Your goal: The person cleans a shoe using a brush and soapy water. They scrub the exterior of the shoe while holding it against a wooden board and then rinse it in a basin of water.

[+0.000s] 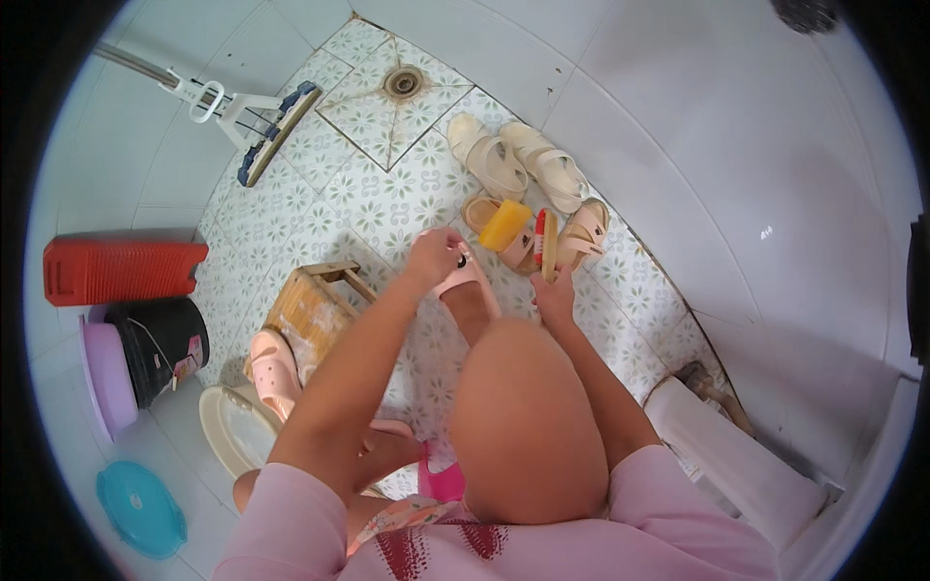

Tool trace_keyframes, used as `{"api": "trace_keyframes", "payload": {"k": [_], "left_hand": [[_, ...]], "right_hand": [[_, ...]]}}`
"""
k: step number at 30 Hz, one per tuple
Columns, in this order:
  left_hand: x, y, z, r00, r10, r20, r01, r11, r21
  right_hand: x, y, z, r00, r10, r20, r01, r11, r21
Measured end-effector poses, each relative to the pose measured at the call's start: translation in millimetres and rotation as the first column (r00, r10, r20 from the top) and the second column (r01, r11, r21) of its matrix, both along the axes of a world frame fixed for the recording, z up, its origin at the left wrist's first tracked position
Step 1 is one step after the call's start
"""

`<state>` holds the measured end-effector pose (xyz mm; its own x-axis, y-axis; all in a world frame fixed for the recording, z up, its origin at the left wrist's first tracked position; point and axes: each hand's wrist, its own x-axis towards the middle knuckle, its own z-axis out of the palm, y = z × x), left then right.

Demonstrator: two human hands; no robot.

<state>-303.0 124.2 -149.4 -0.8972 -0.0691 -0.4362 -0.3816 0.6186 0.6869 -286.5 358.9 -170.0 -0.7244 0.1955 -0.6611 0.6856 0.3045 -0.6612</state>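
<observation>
My right hand (554, 293) is closed on the lower end of a small brush (550, 250), held on edge, with a tan back and a red-and-white side. My left hand (433, 259) has its fingers bent in against the pink clog (481, 278) on my foot, beside a black spot on it; the fingertips are partly hidden. Just ahead, a yellow sponge (505, 227) lies on one of a pair of pink sandals (584, 235). Cream sandals (542, 165) stand beyond, next to the wall.
A wooden stool (310, 315) stands left, with a pink clog (275, 373) against it. Along the left wall are a red crate (126, 271), a black bucket (160, 339), a purple basin (107, 378) and a mop (276, 136). A floor drain (403, 84) lies far ahead.
</observation>
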Motion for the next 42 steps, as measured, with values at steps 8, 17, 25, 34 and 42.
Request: {"api": "trace_keyframes", "payload": {"k": [8,17,25,34,42], "left_hand": [[-16.1,54.5,-86.3,1.000,0.009,0.008,-0.009,1.000,-0.026],[-25.2,63.6,-78.5,0.999,0.032,-0.032,-0.032,0.999,0.025],[-24.6,17.5,-45.9,0.956,0.270,-0.111,-0.203,0.888,0.412],[-37.7,-47.6,-0.5,0.813,0.173,0.555,-0.559,-0.034,0.829],[-46.5,-79.3,38.3,0.810,0.373,0.453,-0.449,-0.103,0.888]], "right_hand": [[-53.2,-25.4,-85.2,0.912,-0.035,-0.409,0.009,0.998,-0.067],[-60.1,-47.1,-71.2,0.967,-0.125,-0.222,0.057,0.956,-0.288],[-61.0,-79.0,-20.6,0.960,0.030,-0.278,-0.122,0.940,-0.318],[-78.1,-103.4,28.7,0.872,0.256,-0.416,-0.396,0.869,-0.296],[-86.6,-106.7,80.0,0.759,0.460,-0.462,-0.544,0.837,-0.061]]}}
